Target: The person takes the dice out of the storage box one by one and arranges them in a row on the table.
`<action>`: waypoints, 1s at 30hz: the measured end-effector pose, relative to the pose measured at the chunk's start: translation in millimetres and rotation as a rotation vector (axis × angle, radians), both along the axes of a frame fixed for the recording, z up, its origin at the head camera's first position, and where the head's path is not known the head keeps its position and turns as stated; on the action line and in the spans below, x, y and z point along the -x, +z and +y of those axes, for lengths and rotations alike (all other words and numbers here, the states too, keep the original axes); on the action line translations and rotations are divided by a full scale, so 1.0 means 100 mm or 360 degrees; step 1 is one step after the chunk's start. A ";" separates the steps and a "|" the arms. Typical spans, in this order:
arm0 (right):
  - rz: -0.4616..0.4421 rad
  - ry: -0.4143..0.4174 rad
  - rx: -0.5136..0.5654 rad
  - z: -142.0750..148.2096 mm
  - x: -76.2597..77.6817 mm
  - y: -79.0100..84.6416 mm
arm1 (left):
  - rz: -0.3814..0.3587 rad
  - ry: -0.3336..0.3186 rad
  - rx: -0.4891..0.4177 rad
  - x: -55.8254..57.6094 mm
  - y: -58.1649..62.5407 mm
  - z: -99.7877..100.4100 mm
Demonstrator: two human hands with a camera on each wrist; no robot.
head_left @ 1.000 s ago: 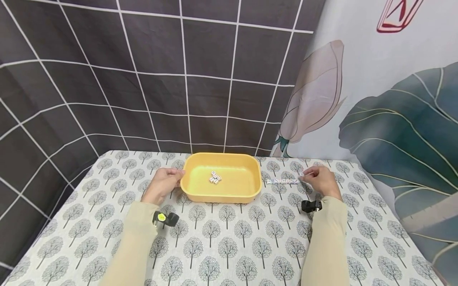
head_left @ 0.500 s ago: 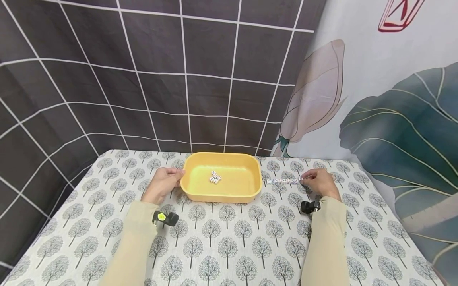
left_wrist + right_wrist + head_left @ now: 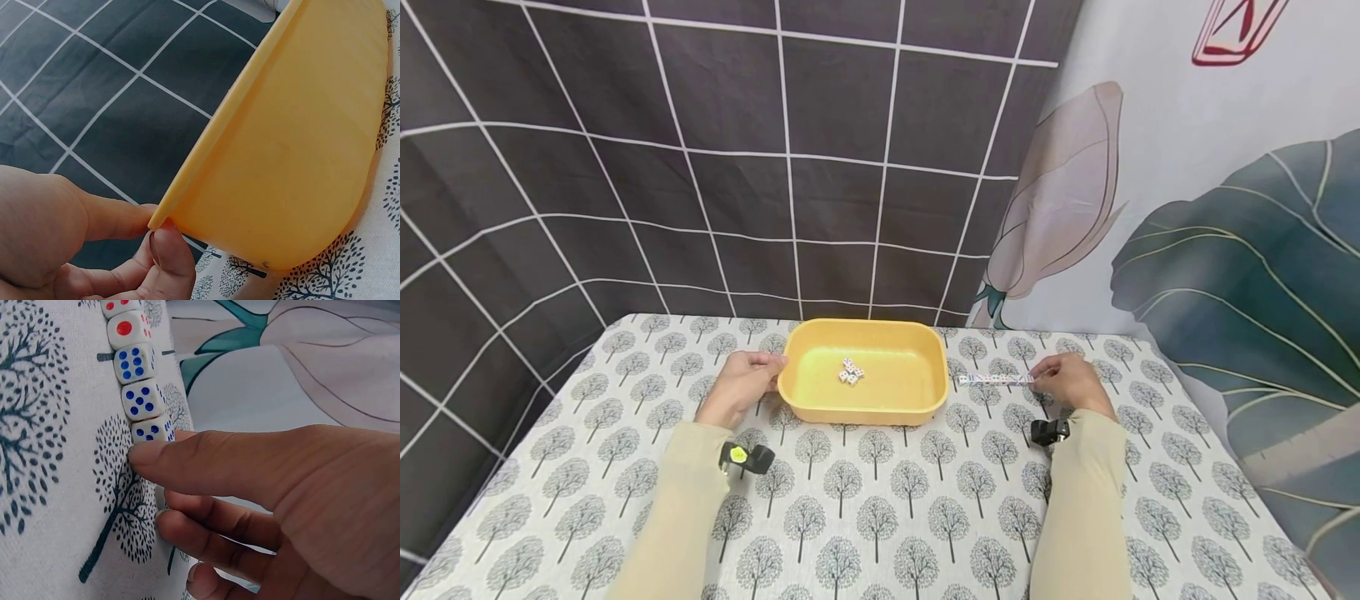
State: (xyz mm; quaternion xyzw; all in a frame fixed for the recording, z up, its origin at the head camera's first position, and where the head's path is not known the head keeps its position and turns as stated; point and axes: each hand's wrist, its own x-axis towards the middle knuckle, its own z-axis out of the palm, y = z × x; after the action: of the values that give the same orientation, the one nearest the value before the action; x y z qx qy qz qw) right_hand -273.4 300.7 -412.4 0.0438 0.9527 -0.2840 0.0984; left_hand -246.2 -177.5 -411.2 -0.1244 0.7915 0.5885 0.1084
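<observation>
A yellow plastic basin (image 3: 880, 408) stands on the table, and several white dice (image 3: 852, 372) lie grouped inside it. At its left end my left hand (image 3: 745, 387) pinches the rim between thumb and fingers, clearly so in the left wrist view. To the right of the basin runs a straight row of dice (image 3: 992, 380). My right hand (image 3: 1071, 382) is at the right end of that row, its thumb and forefinger pinching the end die (image 3: 149, 430), which is partly covered by the thumb. The dice beside it show blue and red pips and sit face to face.
A white cloth with a tree print (image 3: 880, 517) covers the table. Behind rises a dark curtain with a white grid (image 3: 722, 200); at the right hangs a pale curtain with a flower and leaf print (image 3: 1075, 200). Each wrist wears a black strap device.
My right hand has brought a die left and down to the right end of the row, which is one die longer. The left hand and basin have stayed put.
</observation>
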 end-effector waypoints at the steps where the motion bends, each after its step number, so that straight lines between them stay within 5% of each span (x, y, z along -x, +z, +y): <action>1: -0.0005 0.0003 0.0000 -0.01 0.00 0.01 | -0.0003 0.0002 0.0001 0.00 0.00 0.00; 22: -0.0019 0.0038 0.0012 -0.10 -0.01 0.11 | -0.0008 0.0008 0.0006 0.01 -0.01 0.00; 30: 0.0234 0.0153 -0.0021 -0.23 0.02 0.20 | -0.0014 0.0014 0.0000 0.01 -0.01 0.01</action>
State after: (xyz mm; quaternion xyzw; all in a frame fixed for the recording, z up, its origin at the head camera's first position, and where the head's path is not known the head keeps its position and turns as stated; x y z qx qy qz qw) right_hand -275.0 277.8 -392.2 -0.0224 0.9603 -0.2751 0.0414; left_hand -247.2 -176.8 -411.9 -0.1305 0.7905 0.5884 0.1091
